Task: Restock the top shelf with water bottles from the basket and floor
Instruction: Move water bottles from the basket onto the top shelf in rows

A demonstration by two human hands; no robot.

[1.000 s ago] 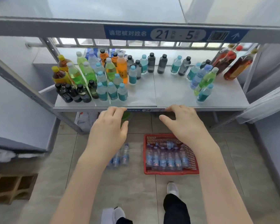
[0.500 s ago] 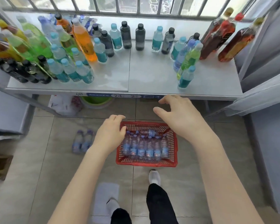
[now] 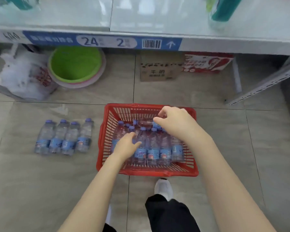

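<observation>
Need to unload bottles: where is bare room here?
Bare: the shelf left of the teal bottle; floor between red basket and cardboard box. Crowded: the basket's water bottles; green basin corner.

red plastic basket (image 3: 105, 139), glossy floor tiles (image 3: 40, 181)

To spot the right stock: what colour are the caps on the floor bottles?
Light purple-blue caps on the floor bottles, clearest in the head view.

Four bottles (image 3: 64, 137) lie on the floor (image 3: 40, 181) left of the basket (image 3: 105, 131).
</observation>
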